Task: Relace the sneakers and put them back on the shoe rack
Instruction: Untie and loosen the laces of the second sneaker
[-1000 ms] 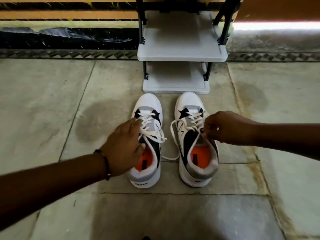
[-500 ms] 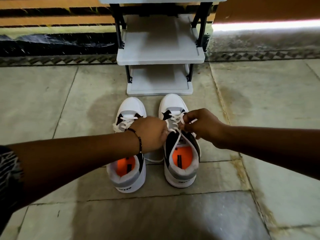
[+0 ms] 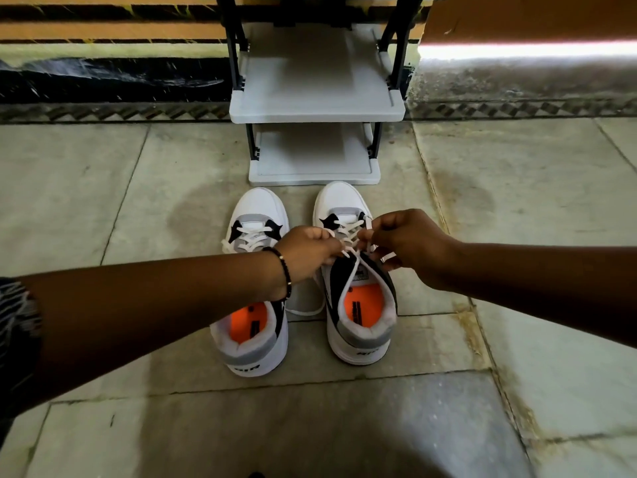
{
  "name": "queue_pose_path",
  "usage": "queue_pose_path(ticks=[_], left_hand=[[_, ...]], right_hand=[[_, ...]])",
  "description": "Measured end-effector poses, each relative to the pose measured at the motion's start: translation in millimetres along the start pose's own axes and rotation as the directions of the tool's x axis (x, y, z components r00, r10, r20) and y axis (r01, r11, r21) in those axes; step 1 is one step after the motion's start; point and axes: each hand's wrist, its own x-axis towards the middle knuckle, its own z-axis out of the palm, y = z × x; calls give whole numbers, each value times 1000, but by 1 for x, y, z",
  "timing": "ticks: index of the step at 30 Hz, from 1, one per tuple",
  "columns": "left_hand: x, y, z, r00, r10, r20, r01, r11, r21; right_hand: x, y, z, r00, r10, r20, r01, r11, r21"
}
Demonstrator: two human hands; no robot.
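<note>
Stone floor slabs [image 3: 344, 426], grey-green and stained, carry the whole scene. Nearest the wearer stand the heels of two white, grey and black sneakers with orange insoles, side by side and toes away. The left sneaker [image 3: 255, 305] appears laced, though its upper part is hidden by the forearm. Over the right sneaker [image 3: 355, 298] both hands are at work: the left hand [image 3: 306, 253] has its fingertips pressed together on a strand of the white lace [image 3: 348, 236], and the right hand [image 3: 410, 246] pinches another strand near the upper eyelets. A loose loop of lace lies on the floor between the shoes.

Judgement: lacing or tying of the right sneaker is in hand. Equal tension on both strands and taking up the slack loop would serve best.

Beyond the toes, just beside them, the grey shoe rack [image 3: 317, 112] stands with bare shelves.
</note>
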Motion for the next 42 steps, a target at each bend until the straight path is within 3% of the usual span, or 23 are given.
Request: queue_pose_path(ticks=[3, 7, 11, 14, 16, 18, 21, 24, 27, 31, 33, 36, 42], left_hand=[[-5, 8, -1, 994, 102, -32, -104, 992, -72], [-10, 25, -3, 948, 305, -95, -306, 952, 3], [-24, 43, -7, 849, 526, -41, -525, 850, 33], [-23, 61, -15, 786, 618, 34, -614, 773, 160], [-16, 63, -20, 826, 560, 62, -556, 792, 252], [-10, 55, -23, 910, 403, 92, -411, 854, 321], [-8, 41, -27, 969, 201, 142, -244, 859, 450], [-13, 39, -31, 977, 152, 151, -200, 902, 384], [-15, 38, -33, 956, 125, 266, -196, 945, 263], [-14, 34, -28, 933, 84, 350, -180, 951, 251], [-13, 32, -25, 931, 119, 346, -209, 949, 234], [-12, 31, -22, 940, 164, 299, -273, 889, 369], [-10, 30, -14, 988, 150, 25, -140, 840, 524]], right_hand=[[0, -5, 1, 998, -3, 59, 7, 997, -76], [-7, -11, 9, 974, -88, 209, 153, 935, -321], [-9, -9, 13, 958, -160, 239, 232, 921, -314], [-7, -12, 11, 959, -195, 204, 248, 928, -279], [-6, -18, 10, 952, -224, 207, 279, 916, -289], [-6, -27, 7, 937, -268, 226, 332, 883, -332], [-3, -41, 1, 914, -332, 233, 404, 793, -455], [1, -47, -6, 915, -339, 218, 401, 822, -405], [2, -44, -8, 924, -297, 239, 361, 885, -294], [2, -45, -11, 914, -237, 329, 336, 898, -285], [0, -48, -13, 895, -180, 407, 333, 877, -346], [-1, -52, -16, 888, -170, 428, 356, 843, -404], [-3, -55, -16, 877, -176, 447, 354, 865, -355]])
